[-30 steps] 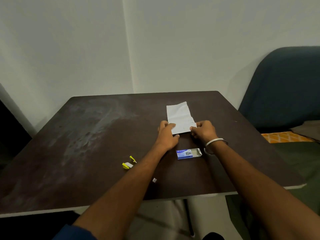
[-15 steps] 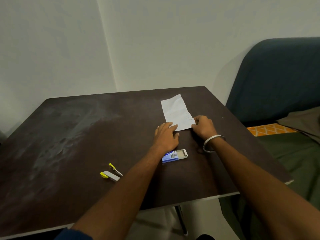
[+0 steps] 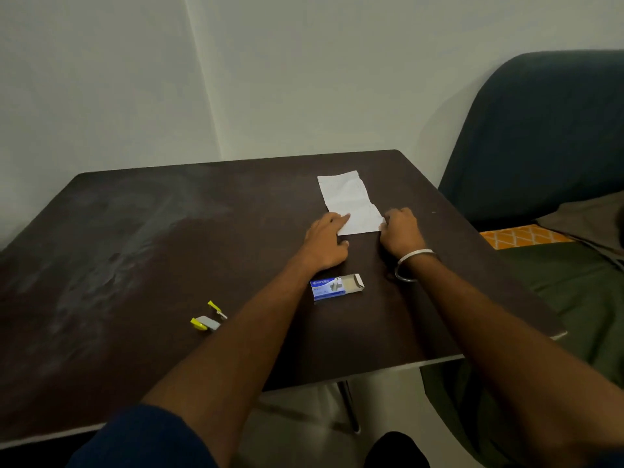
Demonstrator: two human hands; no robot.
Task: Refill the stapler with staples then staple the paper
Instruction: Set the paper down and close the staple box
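A folded white paper (image 3: 349, 202) lies on the dark table (image 3: 141, 265), right of centre. My left hand (image 3: 326, 243) rests flat with its fingertips on the paper's near left corner. My right hand (image 3: 400, 231), with a metal bangle at the wrist, pinches the paper's near right corner. A small blue staple box (image 3: 332, 287) lies half slid open just in front of my hands. A small yellow and grey stapler (image 3: 206, 317) lies opened up on the table, left of my left forearm.
A dark blue sofa back (image 3: 540, 136) stands to the right of the table, with an orange patterned cloth (image 3: 520, 236) and green bedding (image 3: 580, 292) beside it. White walls meet in a corner behind the table. The table's near edge runs above a metal leg.
The view has shifted, so the table sits further left in frame. My left hand has slid its fingers onto the paper's corner. The right hand stays at the paper's right corner.
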